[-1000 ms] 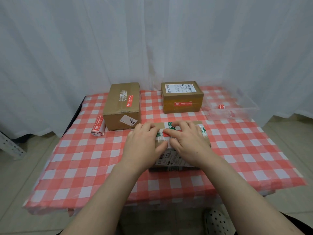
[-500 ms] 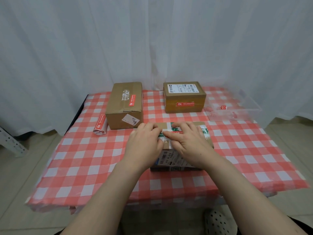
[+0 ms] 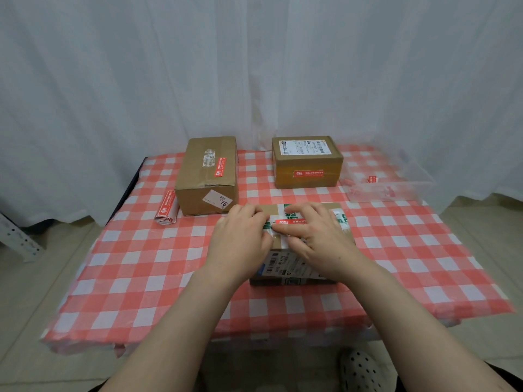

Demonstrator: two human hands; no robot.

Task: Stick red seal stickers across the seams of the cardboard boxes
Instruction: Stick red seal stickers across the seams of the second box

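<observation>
Since the frame before, the right hand (image 3: 319,239) had slid a little to the right, so more of the red seal sticker (image 3: 293,221) showed between the two hands. That sticker lay across the green-and-white tape on top of the nearest cardboard box (image 3: 283,271), which sat at the middle of the checked surface (image 3: 141,264). Both hands rested palm down on the box top. The right fingers (image 3: 304,212) were spread nearly flat and pressed along the sticker, gripping nothing. The left hand (image 3: 240,239) pressed beside the sticker's left end with its fingers lightly bent, also holding nothing.

Farther back, the left cardboard box (image 3: 206,176) carried a red seal (image 3: 220,166) on its top, and the right cardboard box (image 3: 307,162) carried one (image 3: 308,173) on its front face. A roll of red stickers (image 3: 167,207) lay just beside the left box. A clear plastic tray (image 3: 396,182) stood at the right edge.
</observation>
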